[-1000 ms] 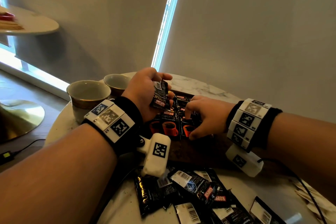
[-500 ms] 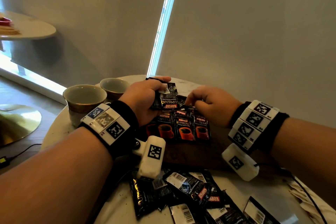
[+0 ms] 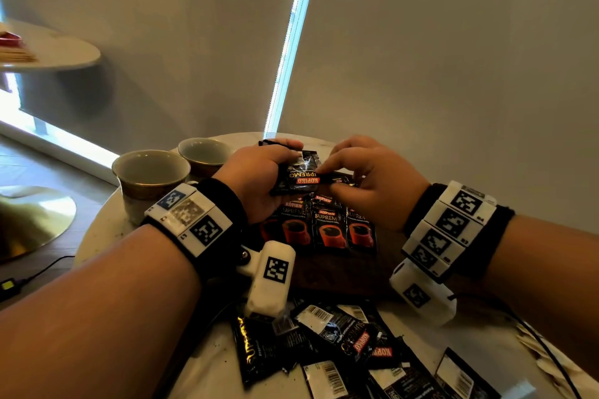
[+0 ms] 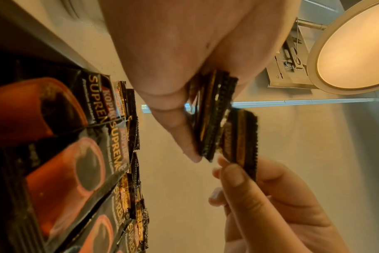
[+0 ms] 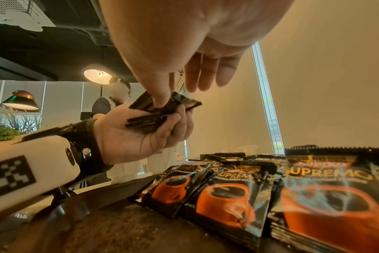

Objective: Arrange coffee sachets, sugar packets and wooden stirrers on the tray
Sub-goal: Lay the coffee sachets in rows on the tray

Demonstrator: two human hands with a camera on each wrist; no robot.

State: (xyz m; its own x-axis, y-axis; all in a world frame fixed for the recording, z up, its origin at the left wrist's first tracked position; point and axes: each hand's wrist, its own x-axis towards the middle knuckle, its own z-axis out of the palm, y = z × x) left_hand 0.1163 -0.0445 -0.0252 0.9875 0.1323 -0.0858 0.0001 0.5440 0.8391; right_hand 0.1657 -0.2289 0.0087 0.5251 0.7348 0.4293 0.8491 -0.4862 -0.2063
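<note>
a round pale marble bench [image 3: 97, 236] carries a dark wooden tray [image 3: 340, 272] at its middle, two empty cups [image 3: 150, 172] at the far left edge – one just behind the other – a loose heap of black coffee sachets [image 3: 340, 343] at the near edge, and pale wooden stirrers [image 3: 547, 356] at the right.

The coffee sachets [image 3: 327, 227] lined up on the dark brown tray [image 3: 340, 272] are black, each printed with an orange-red cup, gold lettering and a red brand band. Those scattered at the near edge of the white marbled table [image 3: 97, 236] show white barcode panels on black. Both cups [image 3: 150, 172] are pale grey-green with a gold band.
</note>
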